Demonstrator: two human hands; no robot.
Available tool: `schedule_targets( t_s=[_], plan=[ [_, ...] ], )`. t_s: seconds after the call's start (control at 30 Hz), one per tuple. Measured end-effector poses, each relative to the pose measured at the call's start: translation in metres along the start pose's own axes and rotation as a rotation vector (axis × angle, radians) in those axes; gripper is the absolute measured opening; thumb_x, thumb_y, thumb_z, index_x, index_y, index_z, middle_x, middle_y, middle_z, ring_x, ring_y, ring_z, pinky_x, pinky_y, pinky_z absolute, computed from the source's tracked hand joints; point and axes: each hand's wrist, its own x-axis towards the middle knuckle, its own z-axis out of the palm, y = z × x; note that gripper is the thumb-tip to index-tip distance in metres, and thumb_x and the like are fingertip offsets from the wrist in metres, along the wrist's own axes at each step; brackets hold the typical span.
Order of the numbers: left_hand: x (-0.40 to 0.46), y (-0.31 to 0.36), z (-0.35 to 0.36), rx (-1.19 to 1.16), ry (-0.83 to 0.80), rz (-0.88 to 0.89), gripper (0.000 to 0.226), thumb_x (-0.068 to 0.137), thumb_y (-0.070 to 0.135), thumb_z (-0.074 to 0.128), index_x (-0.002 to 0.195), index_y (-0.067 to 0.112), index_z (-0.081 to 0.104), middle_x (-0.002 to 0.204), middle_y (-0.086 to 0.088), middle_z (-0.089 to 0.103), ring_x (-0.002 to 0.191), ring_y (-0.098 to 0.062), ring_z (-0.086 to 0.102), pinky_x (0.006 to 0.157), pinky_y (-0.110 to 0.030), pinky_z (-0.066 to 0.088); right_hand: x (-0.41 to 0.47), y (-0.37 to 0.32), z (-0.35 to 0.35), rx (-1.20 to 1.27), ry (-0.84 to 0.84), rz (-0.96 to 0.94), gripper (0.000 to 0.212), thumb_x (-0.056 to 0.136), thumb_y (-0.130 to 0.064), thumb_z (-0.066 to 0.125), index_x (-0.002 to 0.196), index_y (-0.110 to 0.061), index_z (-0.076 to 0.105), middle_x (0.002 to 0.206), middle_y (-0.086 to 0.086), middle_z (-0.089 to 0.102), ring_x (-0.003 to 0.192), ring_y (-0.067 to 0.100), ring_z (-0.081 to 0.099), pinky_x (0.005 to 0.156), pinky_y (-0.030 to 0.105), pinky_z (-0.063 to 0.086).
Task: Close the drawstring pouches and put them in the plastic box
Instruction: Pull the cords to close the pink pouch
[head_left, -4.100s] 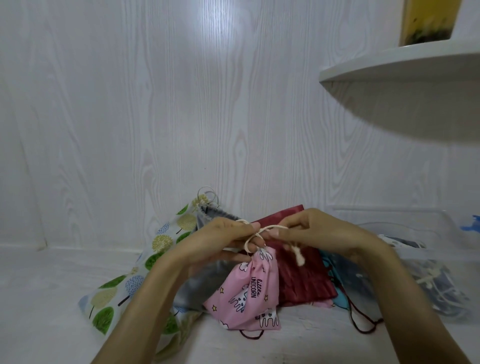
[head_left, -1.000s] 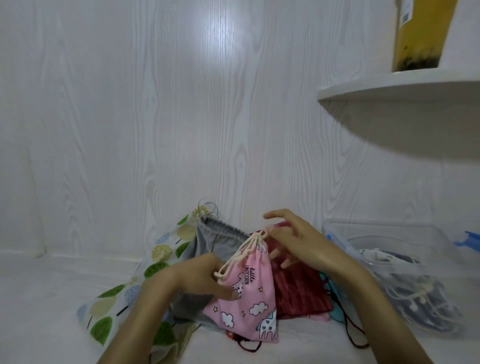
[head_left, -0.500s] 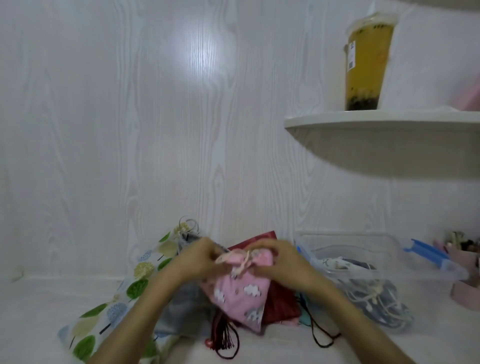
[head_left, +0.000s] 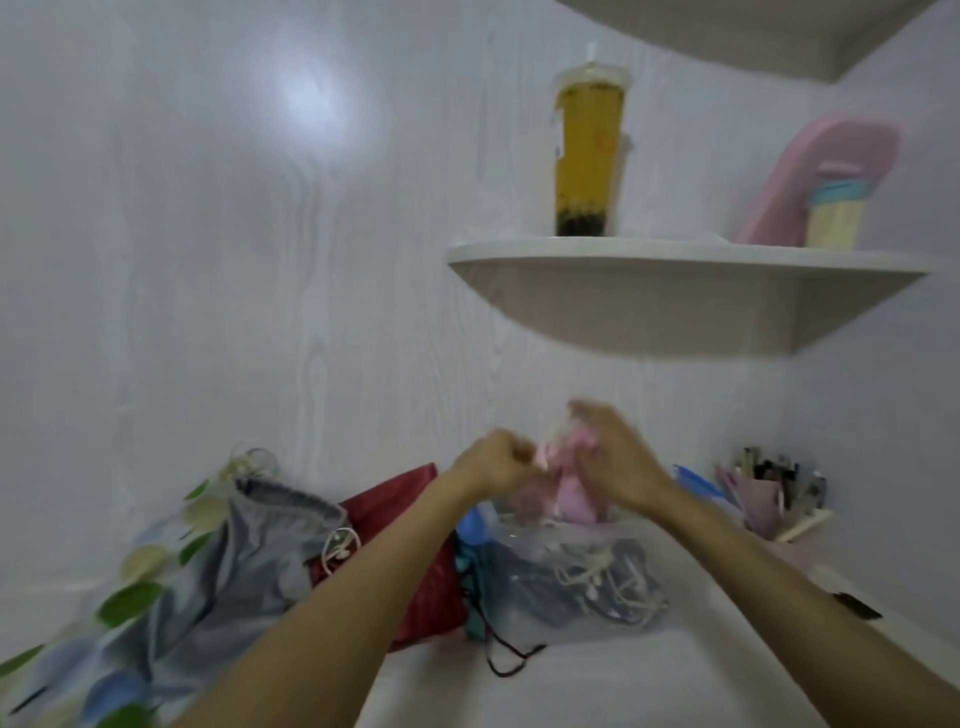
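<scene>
At the far left a tree-print pouch (head_left: 130, 571) lies on the white tabletop (head_left: 597, 686), with a grey pouch (head_left: 249, 561) on top of it, its mouth open and its pale cord looped at the side. Just to the right, a dark red pouch (head_left: 395, 499) lies partly under the left forearm. The left hand (head_left: 493, 462) is raised above the pile, its fingers curled into a fist right against the pink pouch (head_left: 574, 493); motion blur hides whether they pinch the cord or the fabric, so I cannot tell. The right hand (head_left: 613, 457) grips the top of the same pouch, fingers curled over its gathered mouth. The pink pouch hangs between the two hands, directly above the open clear plastic box (head_left: 571, 582), which already holds dark pouches with pale cords. A thin dark cord (head_left: 511, 660) trails on the tabletop in front of the box. Further right stands a pink holder of pens (head_left: 769, 493). Above, a wall shelf (head_left: 675, 260) carries a tall yellow drink cup (head_left: 587, 150) and a pink object (head_left: 821, 182)
</scene>
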Motion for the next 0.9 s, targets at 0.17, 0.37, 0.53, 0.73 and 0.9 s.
schedule_targets(
  t_s=[0.17,0.37,0.53,0.73,0.9],
  plan=[
    [-0.006,-0.015,0.037,0.453,-0.284,-0.043,0.037,0.098,0.039,0.033,0.123,0.039,0.06,0.137,0.01,0.053,0.127,-0.016,0.045,0.112,-0.036,0.018,-0.019,0.03,0.013,-0.391,-0.627,0.389,0.047,0.101,-0.037,0.02,0.129,-0.01,0.048,0.136,0.012,0.049,0.117,0.026,0.049,0.087,0.03,0.034],
    [-0.017,-0.017,0.032,0.323,-0.1,0.029,0.032,0.096,0.027,0.042,0.113,0.028,0.069,0.124,0.0,0.064,0.111,-0.021,0.058,0.097,-0.029,0.041,-0.012,0.052,0.015,-0.172,-0.376,0.348,0.031,0.089,-0.041,0.045,0.098,-0.019,0.066,0.103,0.0,0.063,0.101,0.022,0.059,0.076,0.029,0.042],
    [-0.045,-0.052,-0.003,0.276,0.276,0.081,0.025,0.088,0.018,0.052,0.1,0.026,0.072,0.106,-0.004,0.07,0.101,-0.022,0.061,0.086,-0.03,0.047,-0.03,0.047,0.016,0.166,0.235,0.099,0.015,0.089,-0.013,0.06,0.095,-0.026,0.064,0.107,-0.005,0.058,0.102,0.012,0.051,0.086,0.022,0.035],
    [-0.098,-0.136,-0.043,0.332,0.333,-0.244,0.022,0.084,0.026,0.058,0.099,0.023,0.074,0.103,0.001,0.073,0.092,-0.016,0.067,0.077,-0.027,0.052,-0.036,-0.031,0.059,0.022,0.336,-0.205,0.018,0.085,-0.005,0.056,0.085,-0.02,0.067,0.087,-0.008,0.062,0.085,0.009,0.051,0.07,0.015,0.036],
    [-0.147,-0.206,-0.038,0.559,-0.098,-0.383,0.067,0.083,0.057,0.054,0.143,0.032,0.037,0.149,0.004,0.036,0.135,-0.023,0.036,0.107,-0.034,0.035,-0.036,-0.071,0.138,-0.178,-0.296,-0.252,0.038,0.079,-0.035,0.056,0.112,-0.017,0.061,0.114,0.007,0.061,0.097,0.017,0.051,0.086,0.032,0.04]
  ],
)
